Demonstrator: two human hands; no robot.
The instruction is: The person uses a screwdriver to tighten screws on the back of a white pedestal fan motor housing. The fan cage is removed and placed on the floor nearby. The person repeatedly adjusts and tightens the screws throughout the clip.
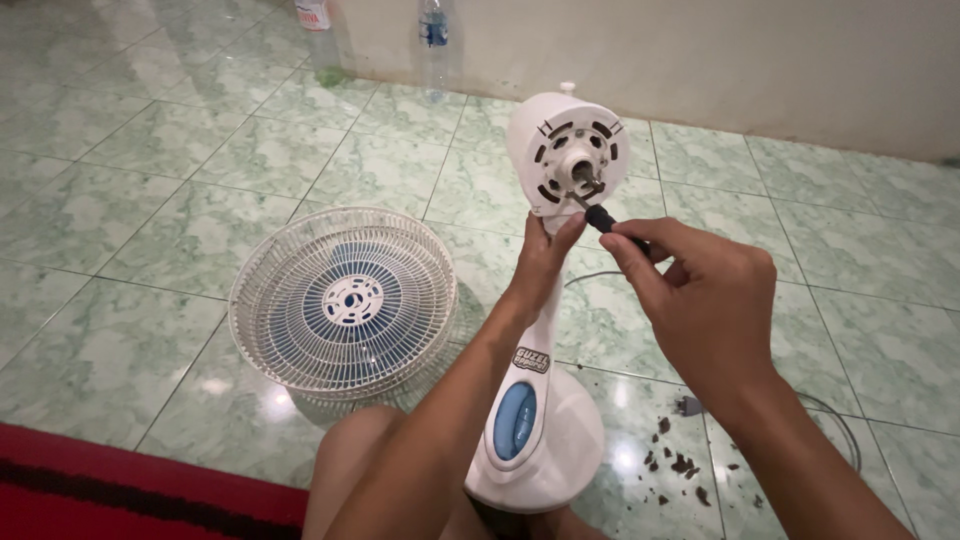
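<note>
**Screwdriver at the hub of a stripped white fan**

At the bottom left corner lies a red mat (pixel 90 480) with a dark stripe. Bottom centre stands the white fan stand (pixel 545 430), its round base bearing a blue oval panel and a small dark label above it; dark crumbs (pixel 680 465) dot the tile just right of it. The left hand (pixel 545 262) is closed around the fan's neck, just below the head. The right hand (pixel 705 300), right of centre, pinches a black-handled screwdriver (pixel 603 217) whose tip sits at the shaft in the middle of the motor housing (pixel 568 150), a white round head with dark slots. Left of centre, the white wire grilles (pixel 343 300) lie flat with blue blades inside. At the top edge stand two clear plastic bottles (pixel 433 45), one red-labelled, one blue-labelled, against the wall.
</note>
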